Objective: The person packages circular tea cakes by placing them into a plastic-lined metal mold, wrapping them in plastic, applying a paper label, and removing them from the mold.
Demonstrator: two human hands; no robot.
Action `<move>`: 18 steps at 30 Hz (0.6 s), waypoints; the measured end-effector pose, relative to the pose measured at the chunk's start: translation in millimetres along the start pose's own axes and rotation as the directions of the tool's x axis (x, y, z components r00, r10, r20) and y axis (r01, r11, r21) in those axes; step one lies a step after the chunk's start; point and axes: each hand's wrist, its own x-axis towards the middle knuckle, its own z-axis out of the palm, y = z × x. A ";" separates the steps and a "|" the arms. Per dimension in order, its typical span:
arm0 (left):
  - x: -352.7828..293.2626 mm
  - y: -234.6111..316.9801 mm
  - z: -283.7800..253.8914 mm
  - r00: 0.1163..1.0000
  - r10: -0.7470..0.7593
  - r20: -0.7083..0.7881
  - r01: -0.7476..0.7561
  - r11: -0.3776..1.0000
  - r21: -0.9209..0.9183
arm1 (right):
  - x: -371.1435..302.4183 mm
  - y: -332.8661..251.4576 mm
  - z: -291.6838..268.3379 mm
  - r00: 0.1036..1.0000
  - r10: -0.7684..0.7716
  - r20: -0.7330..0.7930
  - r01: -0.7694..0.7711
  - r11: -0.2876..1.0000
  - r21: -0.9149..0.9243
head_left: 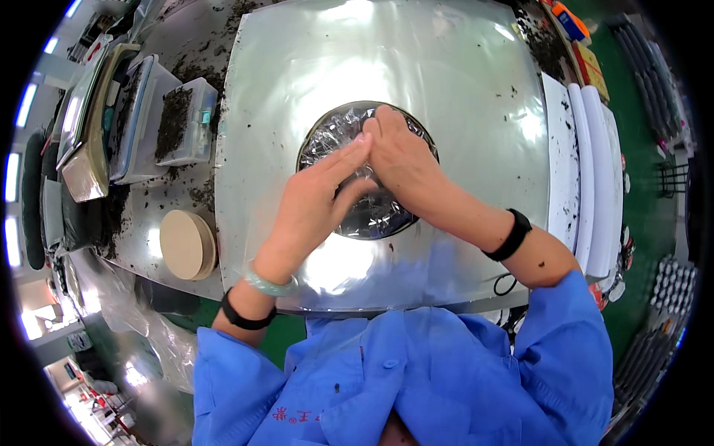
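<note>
A round, dark disc [377, 215] under crinkled clear plastic film [331, 134] lies inside a thin round rim [301, 149] on the shiny sheet-covered table. My left hand [320, 189] is over its left side, fingers stretched out and thumb apart, its fingertips touching my right hand. My right hand [405, 160] lies over the upper right part of the disc, back upward, with its fingers bent down and close together at the film. Its fingertips are mostly hidden, and both hands cover the middle of the disc.
At left stand clear plastic bins [190, 123] with dark crumbs, beside a stack of round beige discs [186, 245]. White rolls [591, 178] line the table's right edge. An orange-and-blue object [571, 22] and a yellow packet [590, 70] lie at the far right.
</note>
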 end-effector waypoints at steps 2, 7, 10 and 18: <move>-3.5 -12.1 18.0 0.993 0.097 -0.065 -0.078 0.967 0.243 | 3.4 7.1 1.3 0.997 -0.083 0.003 0.083 0.996 -0.031; -8.4 -19.1 20.2 0.999 0.043 -0.013 -0.036 0.943 0.331 | -40.4 0.1 -32.7 0.909 -0.169 -0.380 0.196 0.980 0.035; -6.9 -8.5 19.1 1.000 0.020 0.012 -0.022 0.960 0.278 | -137.7 32.3 -45.1 0.974 -0.213 0.081 0.200 0.969 0.147; 0.6 -0.9 25.8 0.999 0.046 0.021 -0.050 0.941 0.336 | -411.8 302.2 -258.6 0.023 0.581 -0.813 -0.993 0.107 0.048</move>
